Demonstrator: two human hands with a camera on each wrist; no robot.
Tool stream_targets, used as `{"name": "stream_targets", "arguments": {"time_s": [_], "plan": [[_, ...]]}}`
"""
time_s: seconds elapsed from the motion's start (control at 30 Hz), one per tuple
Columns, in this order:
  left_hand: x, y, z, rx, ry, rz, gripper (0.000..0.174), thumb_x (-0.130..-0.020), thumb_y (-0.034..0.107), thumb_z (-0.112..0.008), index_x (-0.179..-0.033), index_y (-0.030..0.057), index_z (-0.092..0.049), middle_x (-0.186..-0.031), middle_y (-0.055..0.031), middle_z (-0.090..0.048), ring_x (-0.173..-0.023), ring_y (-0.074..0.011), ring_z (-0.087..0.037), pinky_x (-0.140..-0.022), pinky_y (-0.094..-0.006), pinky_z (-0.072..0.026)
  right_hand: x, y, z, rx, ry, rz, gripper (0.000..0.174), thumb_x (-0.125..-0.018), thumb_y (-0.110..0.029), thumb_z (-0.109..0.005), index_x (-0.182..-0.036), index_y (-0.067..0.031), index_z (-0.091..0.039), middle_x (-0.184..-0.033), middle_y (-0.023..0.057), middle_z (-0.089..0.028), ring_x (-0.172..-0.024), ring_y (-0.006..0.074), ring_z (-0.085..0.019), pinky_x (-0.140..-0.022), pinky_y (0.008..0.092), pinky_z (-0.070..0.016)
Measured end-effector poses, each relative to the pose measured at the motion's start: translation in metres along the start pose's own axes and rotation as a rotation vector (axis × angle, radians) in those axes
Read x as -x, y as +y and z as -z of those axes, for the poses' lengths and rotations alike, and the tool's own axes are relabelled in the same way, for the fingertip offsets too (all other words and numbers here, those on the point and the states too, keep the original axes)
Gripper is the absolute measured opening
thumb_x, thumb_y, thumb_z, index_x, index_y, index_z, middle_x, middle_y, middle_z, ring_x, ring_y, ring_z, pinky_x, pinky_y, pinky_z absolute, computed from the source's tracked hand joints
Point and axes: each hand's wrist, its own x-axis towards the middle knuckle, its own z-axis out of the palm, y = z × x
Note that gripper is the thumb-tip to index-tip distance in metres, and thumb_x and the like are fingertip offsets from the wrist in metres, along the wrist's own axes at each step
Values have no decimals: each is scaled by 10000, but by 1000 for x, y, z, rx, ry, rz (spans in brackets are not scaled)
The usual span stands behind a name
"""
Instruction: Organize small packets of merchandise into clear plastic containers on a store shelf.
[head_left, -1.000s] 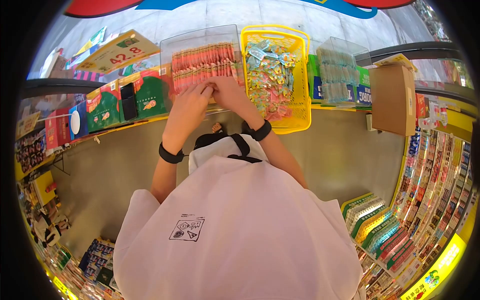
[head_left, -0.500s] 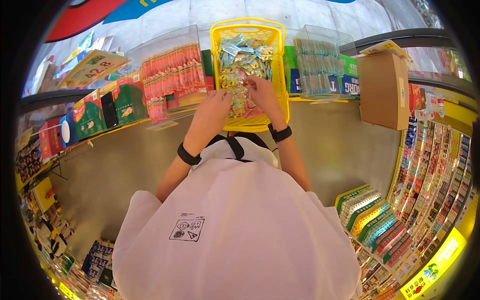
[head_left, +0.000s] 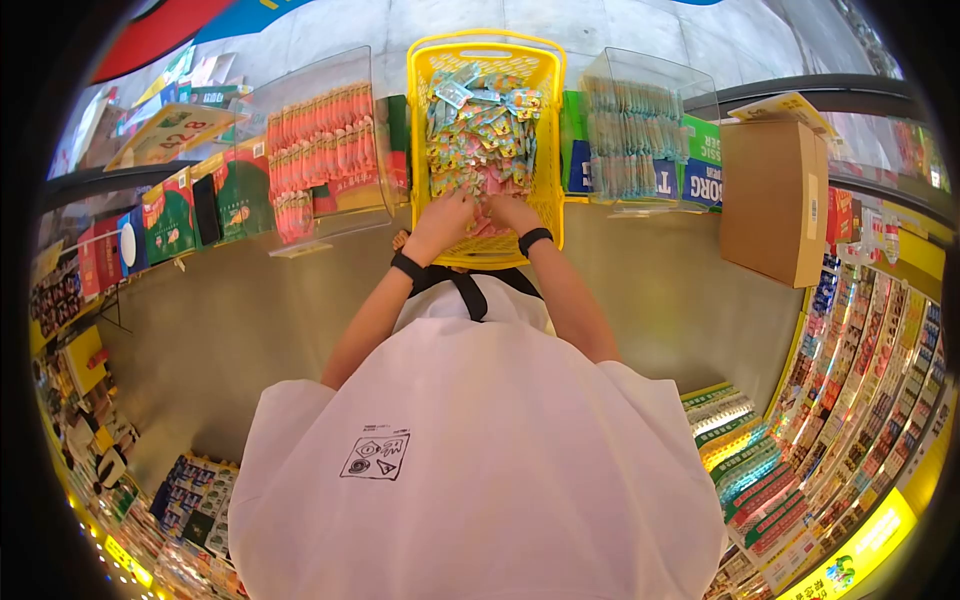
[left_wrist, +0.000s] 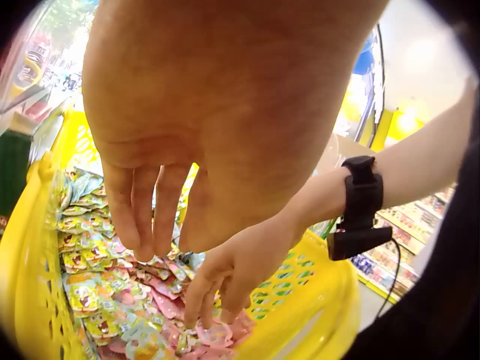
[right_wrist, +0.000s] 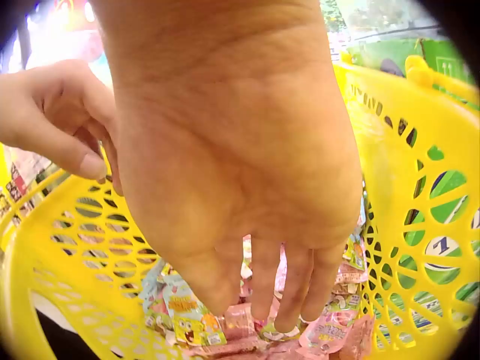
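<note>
A yellow plastic basket (head_left: 553,190) holds many small snack packets (head_left: 485,130), blue and yellow toward the far end and pink nearest the body. Over the near end of the basket is my left hand (head_left: 447,220), its fingers (left_wrist: 126,225) loosely extended downward with nothing between them. Beside it, my right hand (head_left: 513,213) reaches lower, fingers pointing down and touching the pink packets (right_wrist: 330,337). In the left wrist view the right hand (left_wrist: 251,266) has its fingertips among the packets.
Left of the basket, a clear bin (head_left: 350,190) holds rows of red packets (head_left: 320,140); on the right, another clear bin (head_left: 700,100) holds bluish packets (head_left: 635,120). A cardboard box (head_left: 765,200) stands farther right. A phone (head_left: 206,210) leans at the left on green packages.
Both hands have left the red packets in the left bin, moved right over the basket, and come down to its near end. The view has shifted, so the basket sits more to the left.
</note>
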Motion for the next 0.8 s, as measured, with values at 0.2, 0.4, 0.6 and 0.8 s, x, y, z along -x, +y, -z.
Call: {"name": "stream_targets", "arguments": {"time_s": [0.2,0.4,0.6,0.8], "plan": [[-2,-13,-5,4,-151,143,292,-882,84,-632,-1163,5,-612,-1231,-247,-639,-1023,-419,-655,-879,-480,-556,-3,-8,-21,167,-106,-152,418,-937,-306,-633,-1328,-158,-641,-1356,100,-667,-1138,338,-687,-905,518,-537],[4,-26,-18,-17,14,112,195,-857,60,-607,-1032,-19,-641,-1143,-239,-652,-994,-397,-673,-831,-489,-575,-30,9,-47,199,-322,-28,396,-988,-318,-550,-1316,-123,-658,-1357,122,-670,-1201,333,-662,-950,509,-522],[7,-17,0,-10,-50,149,160,-859,63,-601,-989,-21,-641,-1117,-229,-661,-989,-395,-671,-851,-483,-569,-12,-5,-27,98,-290,-41,282,-947,-252,-626,-1129,-87,-766,-1288,163,-701,-1151,350,-684,-929,488,-549],[12,-15,5,14,-79,144,150,-873,73,-601,-984,-19,-643,-1071,-222,-658,-989,-396,-669,-848,-494,-560,31,-27,48,12,-130,41,281,-888,-181,-669,-1133,-82,-765,-1224,178,-721,-1063,366,-708,-870,478,-570]]}}
